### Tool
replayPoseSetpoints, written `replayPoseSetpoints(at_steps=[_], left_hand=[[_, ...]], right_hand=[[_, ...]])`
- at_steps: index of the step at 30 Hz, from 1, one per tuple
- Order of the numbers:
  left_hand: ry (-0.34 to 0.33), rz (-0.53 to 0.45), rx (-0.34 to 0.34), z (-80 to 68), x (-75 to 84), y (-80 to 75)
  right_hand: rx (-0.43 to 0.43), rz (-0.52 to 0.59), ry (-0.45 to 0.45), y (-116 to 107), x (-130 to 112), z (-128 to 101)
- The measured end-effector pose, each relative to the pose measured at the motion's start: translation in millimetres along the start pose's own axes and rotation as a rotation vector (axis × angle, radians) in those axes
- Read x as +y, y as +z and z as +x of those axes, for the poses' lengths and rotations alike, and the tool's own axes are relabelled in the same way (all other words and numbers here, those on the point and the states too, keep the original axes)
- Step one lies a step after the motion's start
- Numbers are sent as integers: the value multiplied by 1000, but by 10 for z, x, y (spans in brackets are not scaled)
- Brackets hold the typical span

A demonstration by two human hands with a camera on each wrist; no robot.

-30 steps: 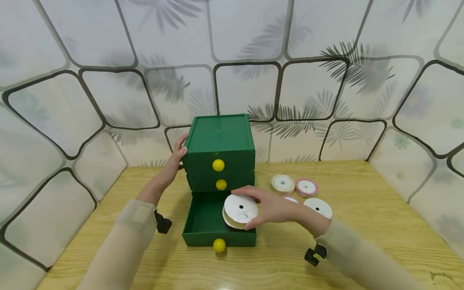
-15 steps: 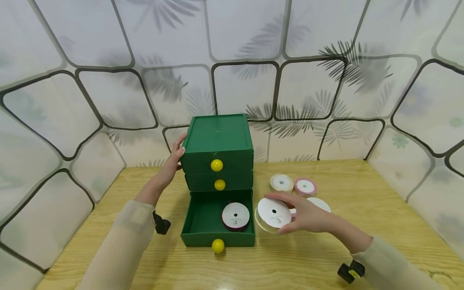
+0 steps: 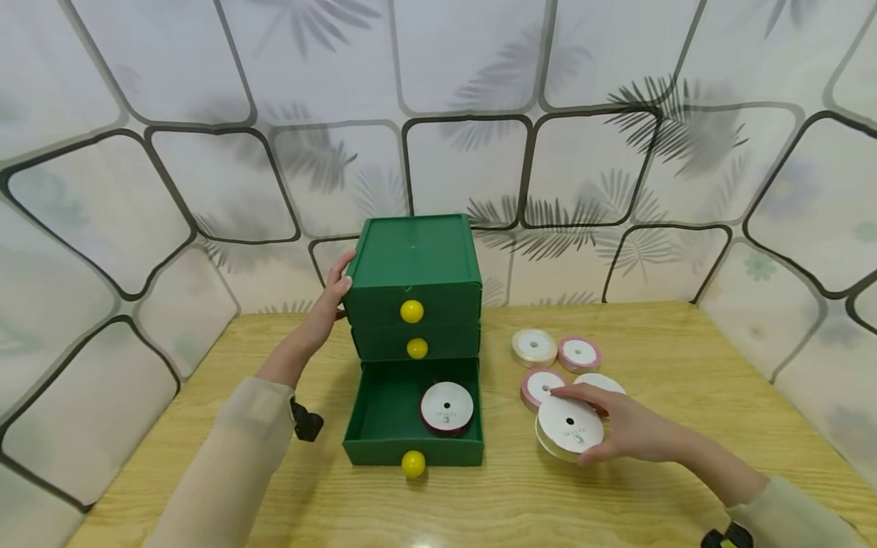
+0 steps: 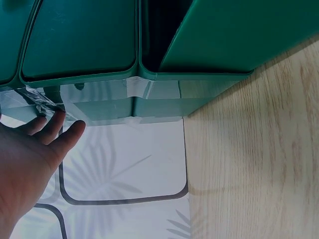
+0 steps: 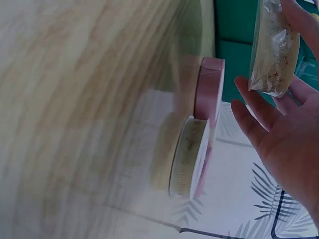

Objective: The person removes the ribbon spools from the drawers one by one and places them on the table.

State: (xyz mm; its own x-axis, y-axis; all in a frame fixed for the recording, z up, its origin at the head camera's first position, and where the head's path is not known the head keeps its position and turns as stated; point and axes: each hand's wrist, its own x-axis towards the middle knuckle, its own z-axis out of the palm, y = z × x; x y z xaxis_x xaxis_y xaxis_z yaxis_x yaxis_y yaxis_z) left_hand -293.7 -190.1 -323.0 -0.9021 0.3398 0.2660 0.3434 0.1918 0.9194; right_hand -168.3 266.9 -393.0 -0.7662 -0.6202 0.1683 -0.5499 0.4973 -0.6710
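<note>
A green three-drawer chest (image 3: 411,262) stands on the wooden table, its bottom drawer (image 3: 384,449) pulled out. Inside that drawer lies a white-topped spool of dark red ribbon (image 3: 447,407). My left hand (image 3: 334,293) rests with straight fingers against the chest's upper left side; in the left wrist view the left hand (image 4: 45,144) touches the chest's (image 4: 149,45) rear edge. My right hand (image 3: 606,434) grips a cream ribbon spool (image 3: 565,430) low over the table, right of the drawer. In the right wrist view the wrapped cream spool (image 5: 274,50) sits between the fingers.
Several more spools lie right of the chest: a cream one (image 3: 534,347), a pink one (image 3: 579,354), another pink one (image 3: 541,384) and a white one (image 3: 599,380) partly behind my hand. Yellow knobs (image 3: 412,310) front the drawers. A patterned wall closes the back.
My right hand has carried the cream spool from above the open drawer rightward and down towards the loose spools. The dark red spool in the drawer is now uncovered. The left hand stayed put.
</note>
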Motion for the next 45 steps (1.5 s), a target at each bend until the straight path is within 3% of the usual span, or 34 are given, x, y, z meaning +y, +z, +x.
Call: replayPoseSetpoints(at_steps=[13,27,40,45], left_hand=[[3,6,-7,-8,-6,0],[14,4,-9,-23,-12,-15],[20,12,-27,-14,-24,-26],[16,1,-36,-3,-20,-24]], right_hand=[[-120,-2,14,84,123,-50],[-123,-33,-34,145,190,-26],[-128,-22,-35,163,222,-24],[-85,-12,-5,128,211,-43]])
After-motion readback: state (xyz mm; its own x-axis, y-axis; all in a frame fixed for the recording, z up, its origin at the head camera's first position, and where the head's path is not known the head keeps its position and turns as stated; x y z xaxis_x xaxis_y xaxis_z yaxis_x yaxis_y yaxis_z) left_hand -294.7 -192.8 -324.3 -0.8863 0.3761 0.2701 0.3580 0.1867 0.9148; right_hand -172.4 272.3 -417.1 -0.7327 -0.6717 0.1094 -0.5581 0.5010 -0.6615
